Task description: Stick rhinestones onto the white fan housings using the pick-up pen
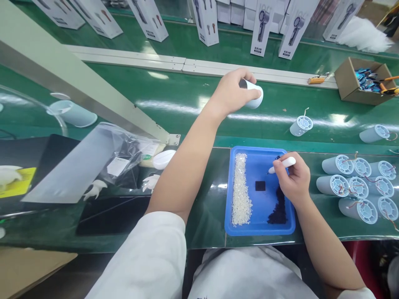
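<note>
My left hand (237,91) reaches far forward, its fingers wrapped round a pale blue cylinder (256,99) with a dark patch near its top. Over the right side of a blue tray (258,228), my right hand (293,176) pinches a white pen-like tool (282,165) whose tip points down and left. In the tray lies a strip of clear, whitish beads (240,191) along the left. Small black pieces (279,209) line the right, partly hidden by my right hand. A black square (260,185) sits between them.
Several pale blue cylinders with wires (339,185) stand or lie to the right; another cylinder (301,125) is behind the tray. A cardboard box (349,83) holds small blue items. White fan boxes (263,29) line the back. A slanted metal post (93,83) and plastic bags (121,153) occupy the left.
</note>
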The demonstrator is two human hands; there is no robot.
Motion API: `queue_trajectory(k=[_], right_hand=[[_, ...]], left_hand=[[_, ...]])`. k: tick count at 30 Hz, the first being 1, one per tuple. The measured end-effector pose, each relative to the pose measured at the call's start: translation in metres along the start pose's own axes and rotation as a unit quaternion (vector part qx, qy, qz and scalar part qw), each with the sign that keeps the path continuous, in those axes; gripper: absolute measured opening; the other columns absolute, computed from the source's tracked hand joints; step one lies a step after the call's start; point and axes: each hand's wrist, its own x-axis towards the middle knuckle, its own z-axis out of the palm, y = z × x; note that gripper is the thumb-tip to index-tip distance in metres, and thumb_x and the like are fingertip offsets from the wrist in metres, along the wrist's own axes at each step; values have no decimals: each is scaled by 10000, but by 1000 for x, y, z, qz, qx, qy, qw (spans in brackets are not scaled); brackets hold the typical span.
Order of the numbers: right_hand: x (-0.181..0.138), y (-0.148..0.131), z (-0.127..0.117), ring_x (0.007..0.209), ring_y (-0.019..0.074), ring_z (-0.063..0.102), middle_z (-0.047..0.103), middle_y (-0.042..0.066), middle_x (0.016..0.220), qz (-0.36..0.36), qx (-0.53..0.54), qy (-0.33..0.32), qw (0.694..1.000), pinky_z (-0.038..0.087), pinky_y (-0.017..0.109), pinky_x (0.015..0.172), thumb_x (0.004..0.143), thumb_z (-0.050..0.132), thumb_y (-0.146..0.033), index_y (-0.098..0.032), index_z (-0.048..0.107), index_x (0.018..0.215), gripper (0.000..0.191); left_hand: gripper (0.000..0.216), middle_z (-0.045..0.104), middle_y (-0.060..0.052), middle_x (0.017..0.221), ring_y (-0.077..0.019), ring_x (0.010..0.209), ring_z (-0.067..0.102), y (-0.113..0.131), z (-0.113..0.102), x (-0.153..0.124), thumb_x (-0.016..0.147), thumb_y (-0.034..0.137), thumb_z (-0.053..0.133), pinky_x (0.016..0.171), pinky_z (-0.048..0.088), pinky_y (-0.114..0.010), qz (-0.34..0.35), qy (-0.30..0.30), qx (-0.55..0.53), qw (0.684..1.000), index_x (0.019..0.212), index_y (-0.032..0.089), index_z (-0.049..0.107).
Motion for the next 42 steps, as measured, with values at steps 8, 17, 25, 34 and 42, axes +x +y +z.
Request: queue_trajectory(k=[8,17,25,34,42], right_hand=[[1,-2,0,551,109,487,542,-40,637,0,1,-5,1000,399,260,538,867,612,-205,-221,532,731,158],[0,-2,0,534,118,479,536,-34,618,15,2,-7,1000,387,274,517,862,607,-245,-225,518,720,168],[0,-1,1,544,111,500,556,-36,638,4,12,-14,1000,407,262,533,863,614,-213,-222,534,734,153],[-1,-2,0,541,114,497,559,-39,623,3,9,5,1000,395,267,528,869,611,-207,-224,537,738,151],[1,-2,1,545,130,498,532,-33,603,28,-9,5,1000,413,285,541,860,616,-243,-229,517,706,184]], left_hand=[[181,595,-23,775,-183,802,576,-1,5,0,671,208,687,696,430,-289,-2,-14,-11,1000,831,224,604],[170,590,-30,758,-198,825,580,-1,5,0,661,223,675,716,439,-305,4,-14,-12,1000,810,225,594],[177,558,-26,726,-201,810,575,-1,4,0,653,223,682,714,438,-315,4,-11,-14,1000,813,221,608],[171,633,-32,812,-217,871,585,1,3,-1,673,260,672,730,440,-310,-3,-8,8,1000,832,249,610],[166,597,-25,686,-220,830,594,-2,4,1,638,235,680,695,438,-321,13,1,-13,1000,792,246,619]])
